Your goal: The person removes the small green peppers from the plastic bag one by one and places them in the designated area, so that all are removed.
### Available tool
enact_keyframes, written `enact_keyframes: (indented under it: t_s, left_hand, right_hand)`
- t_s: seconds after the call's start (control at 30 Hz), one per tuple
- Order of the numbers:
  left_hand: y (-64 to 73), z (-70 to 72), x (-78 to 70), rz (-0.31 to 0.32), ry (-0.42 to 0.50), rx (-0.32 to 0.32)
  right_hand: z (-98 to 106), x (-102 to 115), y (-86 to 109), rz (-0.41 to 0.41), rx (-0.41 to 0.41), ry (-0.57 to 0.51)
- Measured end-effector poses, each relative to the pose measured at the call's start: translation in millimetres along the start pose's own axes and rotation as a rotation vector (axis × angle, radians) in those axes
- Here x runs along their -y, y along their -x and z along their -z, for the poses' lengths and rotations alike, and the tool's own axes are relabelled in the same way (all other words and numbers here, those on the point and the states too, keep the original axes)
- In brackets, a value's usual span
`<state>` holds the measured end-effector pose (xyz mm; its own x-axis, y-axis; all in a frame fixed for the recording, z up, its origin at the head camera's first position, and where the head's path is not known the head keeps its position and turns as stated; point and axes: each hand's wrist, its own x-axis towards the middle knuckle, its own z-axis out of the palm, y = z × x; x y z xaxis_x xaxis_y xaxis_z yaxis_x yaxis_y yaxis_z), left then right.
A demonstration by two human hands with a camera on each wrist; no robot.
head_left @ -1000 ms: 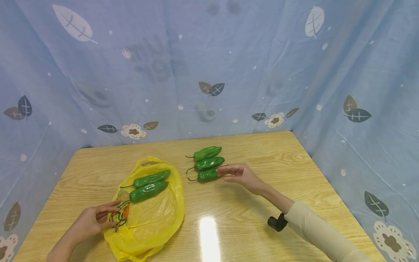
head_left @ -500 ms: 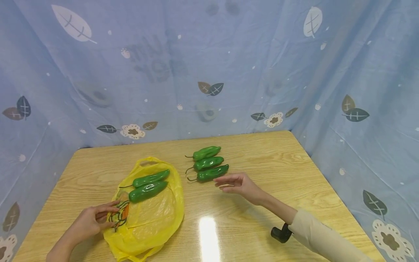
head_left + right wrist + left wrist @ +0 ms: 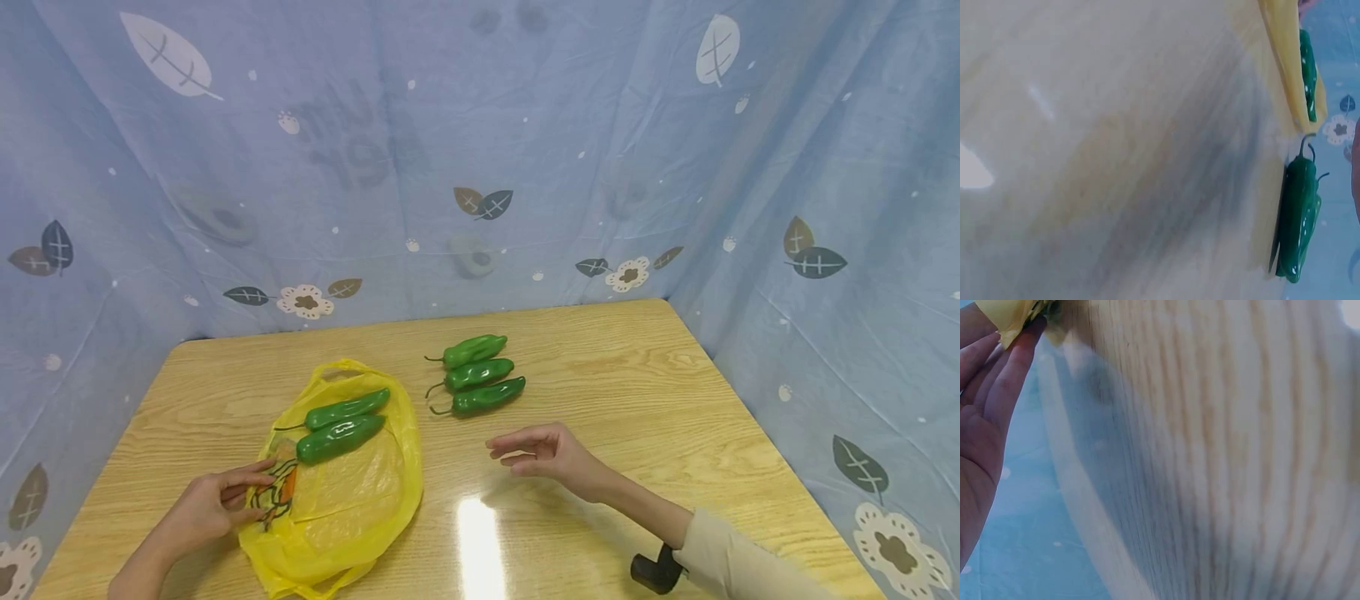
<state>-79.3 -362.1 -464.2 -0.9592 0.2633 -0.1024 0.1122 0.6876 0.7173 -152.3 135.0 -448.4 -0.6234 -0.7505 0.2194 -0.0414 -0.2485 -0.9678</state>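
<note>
In the head view a yellow plastic bag (image 3: pixel 408 467) lies spread on the table with two long green chili peppers (image 3: pixel 341 439) on it. My left hand (image 3: pixel 198 512) pinches the bag's left edge between thumb and fingers, over a printed patch; the left wrist view shows yellow film (image 3: pixel 1007 315) at the fingertips. Three more green chili peppers (image 3: pixel 489 396) lie side by side to the right of the bag, stems pointing left. My right hand (image 3: pixel 547 454) hovers over the table just nearer than these, fingers loosely bent, holding nothing. Only a sliver of it enters the right wrist view.
The wooden table (image 3: pixel 622 400) ends at a blue patterned curtain (image 3: pixel 525 275) behind and on both sides. A bright glare strip (image 3: pixel 480 542) lies on the tabletop right of the bag. A black device (image 3: pixel 656 571) sits at my right wrist.
My right hand has drawn back from the nearest of the three peppers, toward me, leaving it on the table beside the others. My left hand and the bag have stayed put.
</note>
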Motion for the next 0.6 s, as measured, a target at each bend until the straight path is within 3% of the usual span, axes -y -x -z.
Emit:
enact_keyframes:
  t_s: [0.37,0.6]
  left_hand:
    - [-0.8,1.0,-1.9,0.027,0.034,0.023]
    - [-0.6,1.2,-1.9,0.037,0.029,0.02]
  right_hand:
    - [-20,-10,11.0,0.046,0.001,-0.091]
    - [-25,-16,13.7,0.033,0.016,-0.067]
